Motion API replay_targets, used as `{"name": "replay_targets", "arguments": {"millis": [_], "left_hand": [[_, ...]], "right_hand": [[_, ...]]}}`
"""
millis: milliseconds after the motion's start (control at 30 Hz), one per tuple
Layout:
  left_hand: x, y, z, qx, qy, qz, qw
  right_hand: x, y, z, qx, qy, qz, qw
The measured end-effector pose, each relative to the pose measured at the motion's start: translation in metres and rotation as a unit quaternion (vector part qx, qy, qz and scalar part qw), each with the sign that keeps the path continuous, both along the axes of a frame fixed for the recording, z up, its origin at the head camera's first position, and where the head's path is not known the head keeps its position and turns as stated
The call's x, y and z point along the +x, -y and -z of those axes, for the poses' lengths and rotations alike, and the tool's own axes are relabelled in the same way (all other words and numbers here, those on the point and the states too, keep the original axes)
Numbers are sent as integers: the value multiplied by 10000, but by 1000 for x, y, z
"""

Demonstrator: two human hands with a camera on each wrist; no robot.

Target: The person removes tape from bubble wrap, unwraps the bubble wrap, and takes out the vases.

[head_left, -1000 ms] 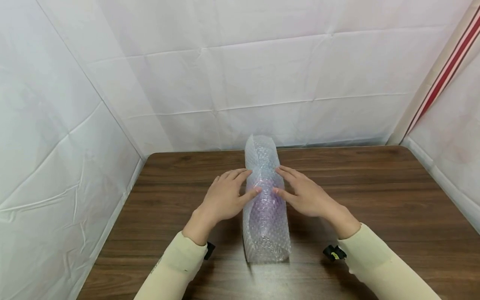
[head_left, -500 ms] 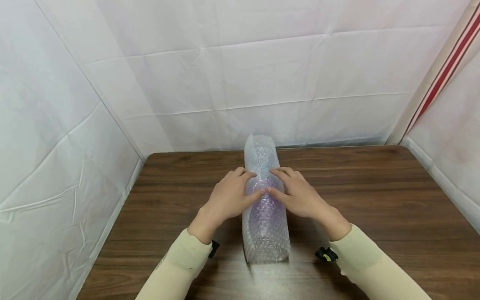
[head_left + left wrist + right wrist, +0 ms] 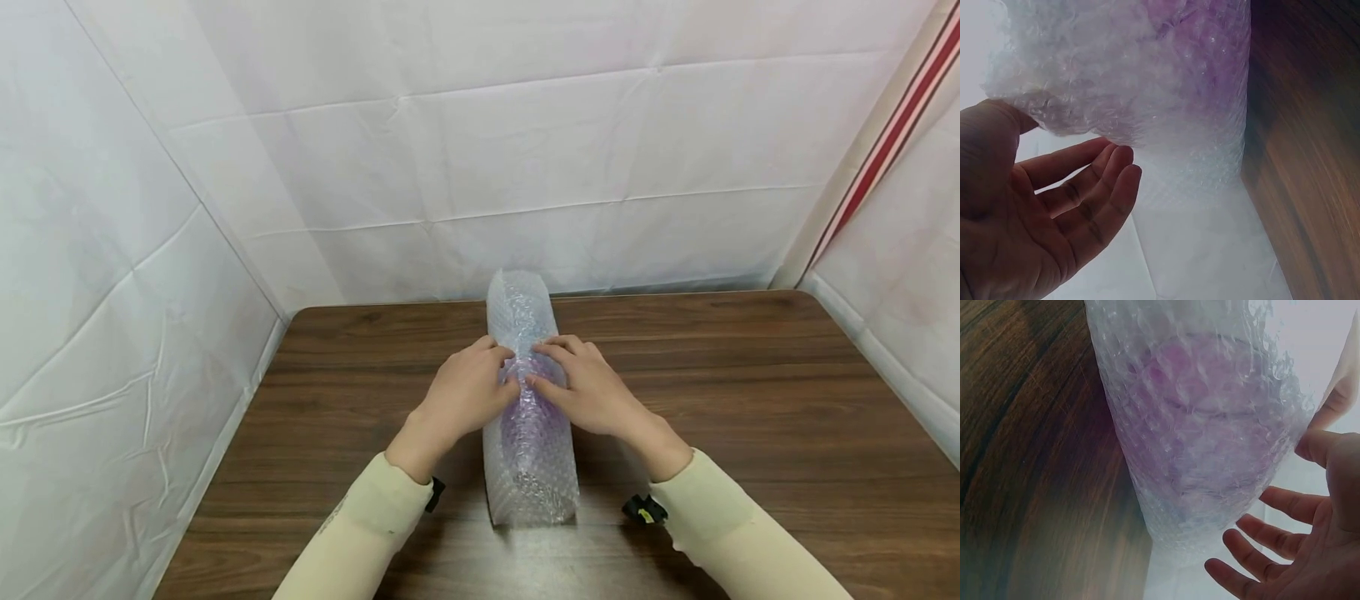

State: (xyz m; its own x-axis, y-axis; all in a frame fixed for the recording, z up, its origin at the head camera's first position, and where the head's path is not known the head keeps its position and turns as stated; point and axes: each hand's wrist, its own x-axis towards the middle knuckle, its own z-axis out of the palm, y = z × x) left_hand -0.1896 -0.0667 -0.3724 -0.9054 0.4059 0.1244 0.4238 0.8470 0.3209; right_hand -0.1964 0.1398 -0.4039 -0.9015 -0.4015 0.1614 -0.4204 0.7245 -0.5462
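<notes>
An upright-edged bundle of clear bubble wrap [image 3: 531,471] lies lengthwise on the table, rolled around something pink and purple [image 3: 1204,419] that shows blurred through the bubbles. My left hand [image 3: 463,385] rests on its top from the left, fingers loosely bent and fingertips at the wrap. From the other side, my right hand [image 3: 596,390] touches the top with thumb and fingertips, its fingers spread and fairly straight in the right wrist view. The two thumbs are close together over the wrap's middle. In the left wrist view, wrap hides the left thumb's tip.
The brown wood-grain table [image 3: 750,400] extends to both sides of the bundle. Creased white sheeting [image 3: 525,150] hangs behind it and at the sides. A red stripe [image 3: 877,167] runs down the right corner. The bundle's far end reaches the table's back edge.
Both hands have moved inward over the top of the wrap, and the left fingers have bent more. The thumbs met and now stand slightly apart. The bundle has hardly moved.
</notes>
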Motion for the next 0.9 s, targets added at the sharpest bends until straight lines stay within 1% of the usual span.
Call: {"name": "replay_targets", "arguments": {"millis": [167,300,467,600,700,900], "left_hand": [[-3,-6,1,-197,-334,-152,9991],[-5,-9,1,-386,-655,-190,9969],[-6,-11,0,-562,-1014,-97,9932],[-7,-12,-1,-742,-1232,5,9896],[-7,-13,0,-924,-1370,63,9862],[-8,-14,2,-1232,-1566,148,9798]], "right_hand": [[0,2,0,-99,19,103,9999],[0,5,0,-176,49,223,9996],[0,8,1,-231,69,336,9991],[-1,10,1,-220,11,414,9989],[-2,11,1,-213,-54,469,9987],[-3,13,0,-162,-49,533,9984]]}}
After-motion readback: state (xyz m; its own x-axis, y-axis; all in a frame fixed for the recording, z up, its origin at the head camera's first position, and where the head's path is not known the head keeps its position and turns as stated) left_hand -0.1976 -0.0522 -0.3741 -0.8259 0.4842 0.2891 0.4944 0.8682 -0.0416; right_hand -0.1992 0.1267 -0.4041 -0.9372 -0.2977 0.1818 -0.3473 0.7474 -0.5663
